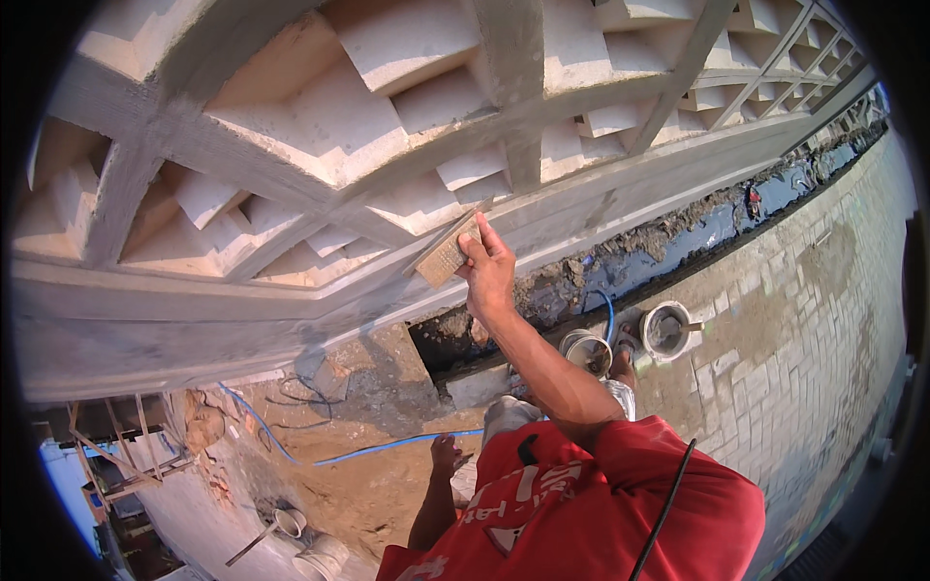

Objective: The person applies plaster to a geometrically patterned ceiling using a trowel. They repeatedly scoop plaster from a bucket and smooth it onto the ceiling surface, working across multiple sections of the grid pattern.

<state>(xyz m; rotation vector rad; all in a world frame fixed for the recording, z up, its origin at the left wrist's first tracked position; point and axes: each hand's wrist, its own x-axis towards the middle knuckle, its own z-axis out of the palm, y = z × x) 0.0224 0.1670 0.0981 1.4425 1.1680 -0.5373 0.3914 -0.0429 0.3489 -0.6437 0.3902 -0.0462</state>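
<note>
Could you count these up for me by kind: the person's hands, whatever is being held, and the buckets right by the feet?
Hands: 2 (right hand, left hand)
Held things: 1 (tan rectangular tool, in the right hand)
Buckets by the feet: 2 (right bucket, left bucket)
Total: 5

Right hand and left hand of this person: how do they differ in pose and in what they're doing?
The bare right hand is raised at the grey concrete lattice wall; the bare left hand is low, beside the red short-sleeved shirt. The right hand grips a tan, rectangular, rough-faced block, while the left hand is too small in view to tell whether it holds anything. Both are ungloved.
</note>
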